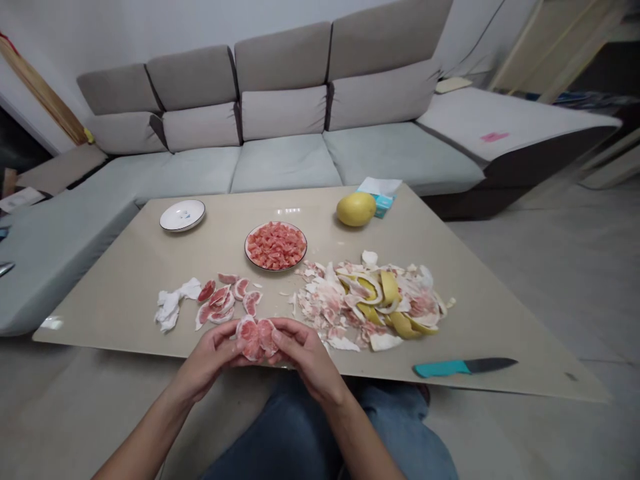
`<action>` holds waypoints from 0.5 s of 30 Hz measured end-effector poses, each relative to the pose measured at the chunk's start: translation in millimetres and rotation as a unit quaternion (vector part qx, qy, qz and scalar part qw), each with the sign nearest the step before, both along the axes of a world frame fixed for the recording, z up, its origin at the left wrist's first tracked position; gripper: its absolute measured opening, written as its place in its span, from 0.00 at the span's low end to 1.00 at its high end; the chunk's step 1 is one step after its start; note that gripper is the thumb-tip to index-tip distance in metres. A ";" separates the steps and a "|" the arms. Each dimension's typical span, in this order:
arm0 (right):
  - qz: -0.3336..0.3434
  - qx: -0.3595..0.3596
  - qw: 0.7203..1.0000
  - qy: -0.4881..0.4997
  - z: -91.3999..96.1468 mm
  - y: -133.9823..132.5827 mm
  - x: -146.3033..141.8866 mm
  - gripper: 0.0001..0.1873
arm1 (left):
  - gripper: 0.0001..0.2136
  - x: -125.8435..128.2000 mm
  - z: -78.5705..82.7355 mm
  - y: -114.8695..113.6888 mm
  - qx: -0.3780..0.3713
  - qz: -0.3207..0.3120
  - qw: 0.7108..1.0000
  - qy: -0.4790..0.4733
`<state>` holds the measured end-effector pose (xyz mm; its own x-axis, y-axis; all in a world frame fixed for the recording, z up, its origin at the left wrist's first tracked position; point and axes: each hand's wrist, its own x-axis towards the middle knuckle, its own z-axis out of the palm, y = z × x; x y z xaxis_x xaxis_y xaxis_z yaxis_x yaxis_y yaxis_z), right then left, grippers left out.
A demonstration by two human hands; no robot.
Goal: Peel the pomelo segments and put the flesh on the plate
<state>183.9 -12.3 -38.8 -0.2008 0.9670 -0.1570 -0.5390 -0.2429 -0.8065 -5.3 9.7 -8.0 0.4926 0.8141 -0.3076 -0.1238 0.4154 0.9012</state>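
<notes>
Between my two hands, at the table's near edge, is a pink pomelo segment (256,339) spread open with its red flesh showing. My left hand (216,348) pinches its left side, and my right hand (299,348) grips the right side with the thumb on the flesh. Just beyond my left hand lie several pomelo segments (220,303) in white membrane. A plate (277,269) heaped with peeled pink pulp (277,245) stands farther back. To the right of my right hand spreads a pile of membrane scraps and yellow-green peel (373,303).
A knife (465,367) with a teal handle lies at the near right edge. Crumpled tissue (173,307) is at left, a white plate (183,216) at back left. A whole yellow pomelo (356,209) sits by a tissue box (384,202). A sofa (285,163) stands behind the table.
</notes>
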 end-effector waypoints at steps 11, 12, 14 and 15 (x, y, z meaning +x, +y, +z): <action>0.059 -0.048 0.994 0.084 -2.5 2.5 2.9 0.18 | 0.17 -5.6 -4.7 -0.4 -0.022 0.000 1.000 -0.022; 0.062 -0.045 0.993 0.086 -3.0 2.9 3.2 0.18 | 0.18 -5.4 -4.5 -0.4 -0.025 -0.004 0.999 -0.024; 0.067 -0.038 0.993 0.087 -3.6 3.5 4.1 0.17 | 0.18 -5.1 -4.1 -0.4 -0.032 -0.012 0.999 -0.031; 0.071 -0.034 0.993 0.087 -3.8 3.7 4.6 0.17 | 0.18 -5.1 -4.0 -0.6 -0.036 -0.015 0.999 -0.034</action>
<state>188.5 -8.6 -42.6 -0.3644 0.9151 -0.1728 -0.6250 -0.3779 -0.6831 -10.4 9.1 -12.0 0.5385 0.7758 -0.3289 -0.1709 0.4828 0.8589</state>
